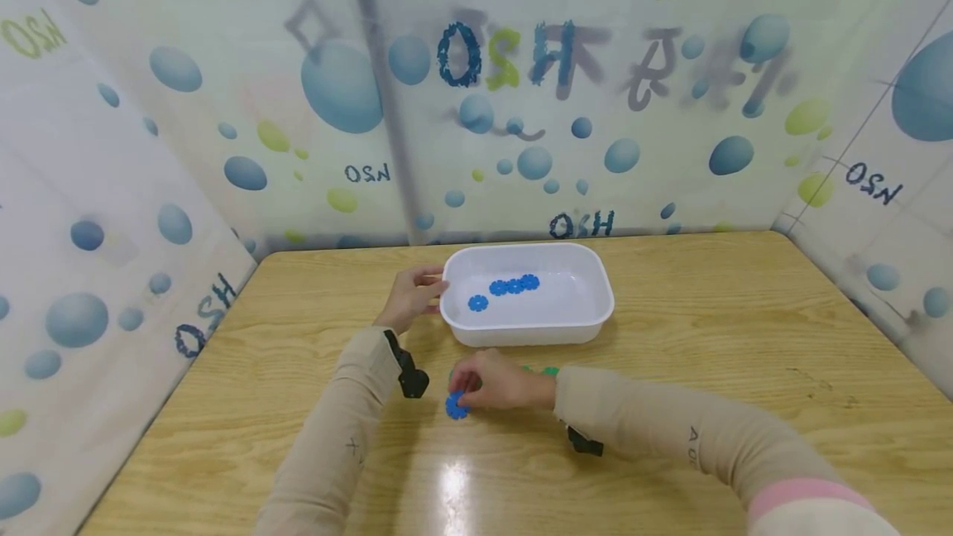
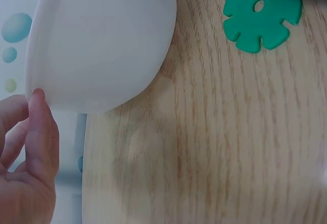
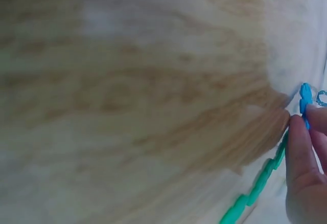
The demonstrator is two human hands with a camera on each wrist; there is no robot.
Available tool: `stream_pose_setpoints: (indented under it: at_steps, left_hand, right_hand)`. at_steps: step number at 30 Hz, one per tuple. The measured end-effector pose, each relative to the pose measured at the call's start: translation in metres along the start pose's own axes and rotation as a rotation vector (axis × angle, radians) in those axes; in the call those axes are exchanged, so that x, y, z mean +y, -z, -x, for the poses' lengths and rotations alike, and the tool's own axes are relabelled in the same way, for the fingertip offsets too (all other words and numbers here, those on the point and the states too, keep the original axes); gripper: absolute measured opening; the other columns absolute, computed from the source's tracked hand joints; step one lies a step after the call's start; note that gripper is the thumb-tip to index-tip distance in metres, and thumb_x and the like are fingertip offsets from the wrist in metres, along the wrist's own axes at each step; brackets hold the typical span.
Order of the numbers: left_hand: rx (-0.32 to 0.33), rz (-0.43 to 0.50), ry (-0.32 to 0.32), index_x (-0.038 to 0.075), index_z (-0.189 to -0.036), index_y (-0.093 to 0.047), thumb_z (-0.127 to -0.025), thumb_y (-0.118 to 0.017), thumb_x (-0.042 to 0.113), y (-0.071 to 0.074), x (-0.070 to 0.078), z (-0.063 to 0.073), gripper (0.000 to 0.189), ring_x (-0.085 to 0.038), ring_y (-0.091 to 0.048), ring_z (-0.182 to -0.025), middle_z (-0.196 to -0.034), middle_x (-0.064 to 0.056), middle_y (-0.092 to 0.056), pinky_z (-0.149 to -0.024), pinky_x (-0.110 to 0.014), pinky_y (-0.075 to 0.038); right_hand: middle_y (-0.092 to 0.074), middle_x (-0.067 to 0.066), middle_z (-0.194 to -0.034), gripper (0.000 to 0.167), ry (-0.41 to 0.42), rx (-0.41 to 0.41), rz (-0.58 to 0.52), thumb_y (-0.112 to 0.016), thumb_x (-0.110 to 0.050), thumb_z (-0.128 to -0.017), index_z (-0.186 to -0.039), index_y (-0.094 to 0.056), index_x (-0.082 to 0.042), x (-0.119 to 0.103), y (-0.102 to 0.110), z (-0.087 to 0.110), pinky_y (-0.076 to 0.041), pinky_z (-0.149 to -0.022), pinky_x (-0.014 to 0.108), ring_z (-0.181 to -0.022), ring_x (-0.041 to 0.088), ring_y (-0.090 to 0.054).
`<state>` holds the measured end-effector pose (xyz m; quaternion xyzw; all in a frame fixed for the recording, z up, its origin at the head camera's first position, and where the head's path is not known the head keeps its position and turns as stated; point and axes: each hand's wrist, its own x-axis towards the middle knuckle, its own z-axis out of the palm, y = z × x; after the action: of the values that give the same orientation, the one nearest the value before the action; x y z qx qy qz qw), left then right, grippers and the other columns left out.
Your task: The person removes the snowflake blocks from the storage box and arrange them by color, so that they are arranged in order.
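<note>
My right hand [image 1: 495, 379] pinches a blue snowflake building disc [image 1: 457, 405] between thumb and fingertips, low over the table in front of the tub. Partly hidden behind that hand is a row of green snowflake discs [image 1: 551, 370]; in the right wrist view the green discs [image 3: 260, 180] overlap in a line leading up to the fingers. At the left end of the white plastic tub [image 1: 521, 337], my left hand [image 1: 409, 296] rests fairly straight fingers against the rim. The left wrist view shows those fingertips on the tub's corner, and one notched green disc [image 2: 263, 14] nearby.
Inside the tub several blue discs lie on the bottom: a single disc [image 1: 478, 303] and a row of overlapping discs [image 1: 514, 285]. The wooden table [image 1: 707, 313] ends at the back against a bubble-printed curtain [image 1: 476, 147], which also stands along both sides.
</note>
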<state>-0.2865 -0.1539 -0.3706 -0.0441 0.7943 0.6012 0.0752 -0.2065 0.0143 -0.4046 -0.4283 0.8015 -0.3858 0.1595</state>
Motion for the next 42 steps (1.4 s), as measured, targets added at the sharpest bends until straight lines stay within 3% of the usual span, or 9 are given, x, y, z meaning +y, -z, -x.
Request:
stream_pose_setpoints:
  at_steps: [10,21,27,37,42]
  left_hand:
    - [0.01,-0.007,0.013,0.005,-0.12,-0.052,-0.086,-0.057,0.009,0.0,0.0,-0.001,0.034,-0.03,-0.054,-0.097,-0.109,-0.016,-0.052,-0.064,-0.029,-0.053]
    - [0.013,-0.01,0.023,0.006,-0.12,-0.052,-0.086,-0.057,0.01,0.0,-0.001,-0.002,0.034,-0.026,-0.055,-0.094,-0.109,-0.015,-0.052,-0.065,-0.03,-0.053]
    - [0.017,-0.011,0.02,0.006,-0.119,-0.053,-0.086,-0.058,0.01,0.0,-0.001,-0.003,0.034,-0.022,-0.055,-0.089,-0.108,-0.015,-0.052,-0.065,-0.03,-0.053]
    - [0.006,-0.01,-0.007,0.004,-0.12,-0.052,-0.086,-0.057,0.01,0.0,0.0,-0.001,0.035,-0.024,-0.056,-0.09,-0.109,-0.017,-0.052,-0.067,-0.032,-0.053]
    - [0.007,-0.018,-0.005,0.004,-0.12,-0.052,-0.087,-0.057,0.01,0.0,0.0,-0.001,0.034,-0.025,-0.056,-0.09,-0.109,-0.017,-0.052,-0.068,-0.033,-0.053]
  right_hand:
    - [-0.063,-0.001,-0.08,0.008,-0.069,0.004,0.008,-0.066,-0.002,-0.077,-0.084,-0.063,-0.006,0.0,-0.004,-0.002,-0.046,-0.067,0.013,-0.07,0.0,-0.054]
    - [-0.061,-0.004,-0.077,0.007,-0.003,0.023,0.042,-0.067,-0.002,-0.076,-0.083,-0.063,-0.004,-0.004,-0.001,-0.002,-0.047,-0.064,0.013,-0.068,-0.001,-0.054]
    - [-0.062,0.0,-0.078,0.009,-0.052,0.036,0.023,-0.067,-0.001,-0.075,-0.084,-0.063,-0.003,-0.001,0.0,-0.004,-0.047,-0.065,0.014,-0.069,0.002,-0.055]
    - [-0.063,0.009,-0.085,0.01,-0.02,0.053,-0.046,-0.064,0.0,-0.078,-0.088,-0.064,0.002,-0.011,0.022,0.002,-0.048,-0.069,0.019,-0.073,0.006,-0.056]
    - [-0.064,0.006,-0.083,0.009,0.002,0.066,-0.04,-0.064,-0.002,-0.079,-0.087,-0.064,0.001,-0.016,0.037,0.007,-0.049,-0.067,0.02,-0.071,0.004,-0.056]
